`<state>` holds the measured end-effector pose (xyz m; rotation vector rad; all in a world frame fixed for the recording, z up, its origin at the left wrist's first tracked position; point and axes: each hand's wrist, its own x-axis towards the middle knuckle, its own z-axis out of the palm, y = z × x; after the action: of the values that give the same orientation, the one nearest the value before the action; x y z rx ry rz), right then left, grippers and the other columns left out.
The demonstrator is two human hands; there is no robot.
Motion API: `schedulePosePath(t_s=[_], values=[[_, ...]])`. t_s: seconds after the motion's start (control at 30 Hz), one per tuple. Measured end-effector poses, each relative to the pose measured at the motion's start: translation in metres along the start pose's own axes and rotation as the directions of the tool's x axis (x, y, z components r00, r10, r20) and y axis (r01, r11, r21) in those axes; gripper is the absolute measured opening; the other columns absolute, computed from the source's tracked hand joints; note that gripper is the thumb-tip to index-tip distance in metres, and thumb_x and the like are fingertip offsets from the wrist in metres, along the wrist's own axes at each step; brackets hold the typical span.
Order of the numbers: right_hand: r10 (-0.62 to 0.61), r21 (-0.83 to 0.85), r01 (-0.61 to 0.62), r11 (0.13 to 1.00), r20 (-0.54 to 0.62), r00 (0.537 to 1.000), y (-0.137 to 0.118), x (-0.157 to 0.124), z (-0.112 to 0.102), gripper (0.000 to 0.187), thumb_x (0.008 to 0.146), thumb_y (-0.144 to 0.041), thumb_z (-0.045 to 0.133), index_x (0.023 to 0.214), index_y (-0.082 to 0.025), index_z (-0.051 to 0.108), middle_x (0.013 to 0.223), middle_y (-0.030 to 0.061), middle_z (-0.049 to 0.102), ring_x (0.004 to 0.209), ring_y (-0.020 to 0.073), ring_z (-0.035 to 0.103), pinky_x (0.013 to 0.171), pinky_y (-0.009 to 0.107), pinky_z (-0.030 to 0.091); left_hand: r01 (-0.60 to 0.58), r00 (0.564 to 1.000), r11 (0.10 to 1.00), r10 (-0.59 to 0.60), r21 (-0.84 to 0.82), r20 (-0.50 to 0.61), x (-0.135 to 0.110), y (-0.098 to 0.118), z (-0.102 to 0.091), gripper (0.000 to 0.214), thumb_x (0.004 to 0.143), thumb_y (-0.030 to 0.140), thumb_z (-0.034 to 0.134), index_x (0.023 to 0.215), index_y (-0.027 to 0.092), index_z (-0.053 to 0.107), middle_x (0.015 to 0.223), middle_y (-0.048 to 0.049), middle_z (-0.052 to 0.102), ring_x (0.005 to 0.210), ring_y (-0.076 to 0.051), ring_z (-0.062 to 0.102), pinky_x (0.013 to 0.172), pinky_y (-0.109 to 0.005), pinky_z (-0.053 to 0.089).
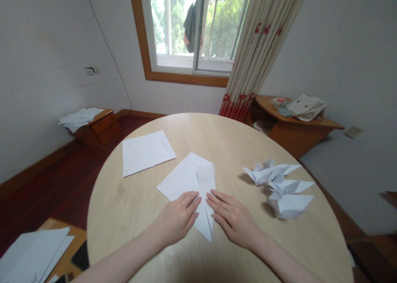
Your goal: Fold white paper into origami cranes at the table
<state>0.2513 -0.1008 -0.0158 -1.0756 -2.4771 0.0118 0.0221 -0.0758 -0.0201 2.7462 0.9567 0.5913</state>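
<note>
1. White folded paper lay on the round pale-wood surface, its long axis running away from me, narrow tip nearest, between both hands.
2. I had the left hand and right hand flat on either side, equally near; their straight fingers touched the paper's edges, gripping nothing.
3. Open surface lay leftward; crumpled white paper figures sat well apart rightward, and a flat white sheet lay beyond.
</note>
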Motion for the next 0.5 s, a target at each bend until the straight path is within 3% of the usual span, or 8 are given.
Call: schedulePosePath(t_s=[0.27,0.5], values=[[0.004,0.002,-0.004,1.0,-0.012,1.0,-0.0005,0.0003,0.0002,0.039,0.095,-0.021,0.044,0.132,-0.02,0.054,0.128,0.0107,0.061,0.124,0.0263,0.051,0.095,0.046,0.05,-0.022,1.0,0.999,0.022,0.035,0.001,0.0044,0.0042,-0.0049,0.035,0.096,0.022,0.04,0.13,0.02,0.048,0.125,-0.0121,0.055,0.114,-0.025,0.053,0.091,-0.043,0.052],[0.071,-0.026,-0.072,0.997,-0.026,0.997,0.0001,-0.0024,0.0027,0.035,0.096,-0.022,0.044,0.128,-0.022,0.057,0.127,0.0079,0.062,0.116,0.0271,0.053,0.093,0.048,0.047,-0.036,0.999,0.996,0.037,0.082,-0.016,0.0026,0.0047,0.0025,0.036,0.097,0.019,0.039,0.132,0.018,0.045,0.127,-0.0145,0.054,0.117,-0.027,0.052,0.093,-0.044,0.05]])
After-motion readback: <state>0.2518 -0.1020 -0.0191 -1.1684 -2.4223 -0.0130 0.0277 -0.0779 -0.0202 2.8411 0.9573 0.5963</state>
